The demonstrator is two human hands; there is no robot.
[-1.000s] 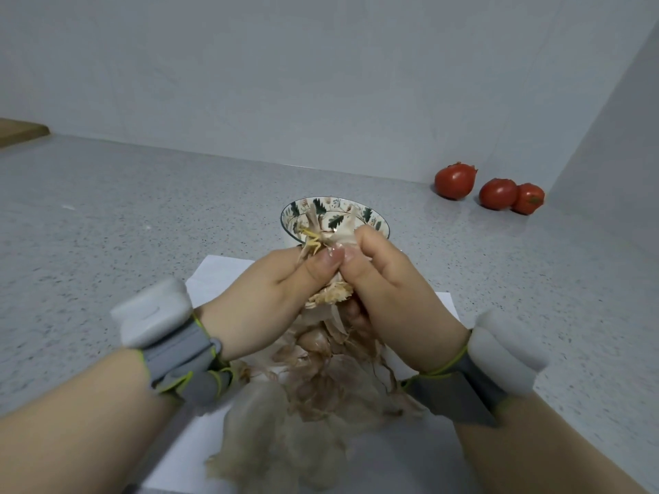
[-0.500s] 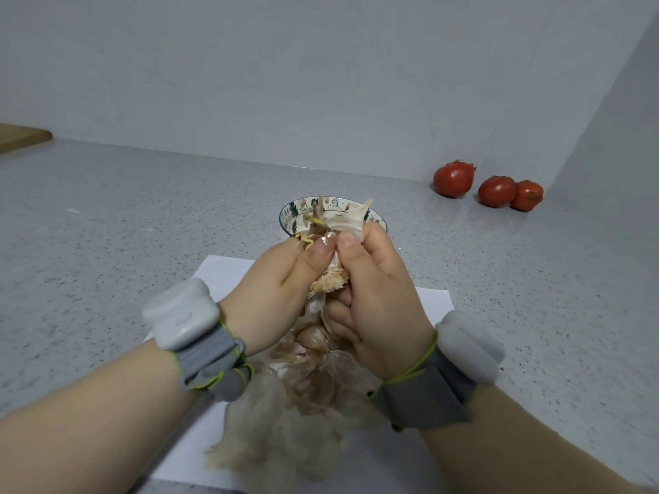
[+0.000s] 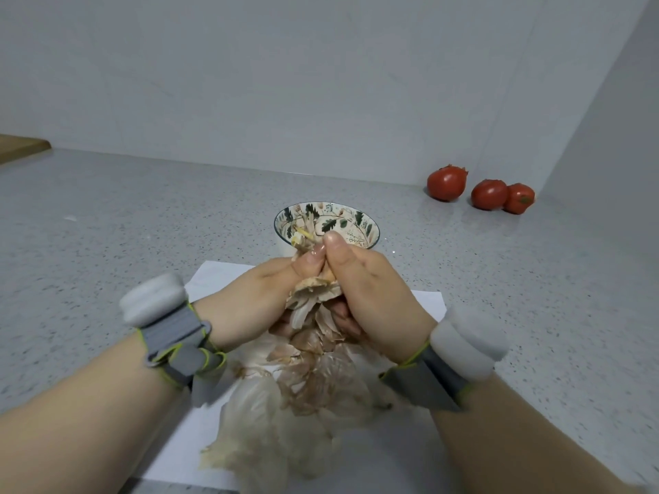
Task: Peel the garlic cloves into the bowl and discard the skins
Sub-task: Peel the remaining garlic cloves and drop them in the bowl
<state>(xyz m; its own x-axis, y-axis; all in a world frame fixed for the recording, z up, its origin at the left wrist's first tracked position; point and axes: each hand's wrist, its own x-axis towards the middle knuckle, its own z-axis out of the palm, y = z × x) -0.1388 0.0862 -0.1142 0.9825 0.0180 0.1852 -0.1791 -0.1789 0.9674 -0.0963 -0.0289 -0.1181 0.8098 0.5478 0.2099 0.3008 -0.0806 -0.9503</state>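
My left hand (image 3: pixel 256 301) and my right hand (image 3: pixel 371 297) both grip one garlic head (image 3: pixel 315 292) between them, thumbs pressed together on its top. Dry skin and a yellowish sprout stick up above the thumbs. The hands hover just in front of a leaf-patterned bowl (image 3: pixel 360 222); what lies inside the bowl is partly hidden by the garlic. Below the hands a heap of papery garlic skins (image 3: pixel 285 404) lies on a white sheet of paper (image 3: pixel 214 283).
Three red tomatoes (image 3: pixel 447 182) sit in the back right corner against the wall. A wooden board edge (image 3: pixel 21 146) shows at the far left. The grey speckled counter (image 3: pixel 124 215) spreads around the paper. Both wrists carry grey bands.
The hands have stayed together on the garlic head, twisting slightly; my right thumb now rides higher over the left one. The wrists shifted a little inward.
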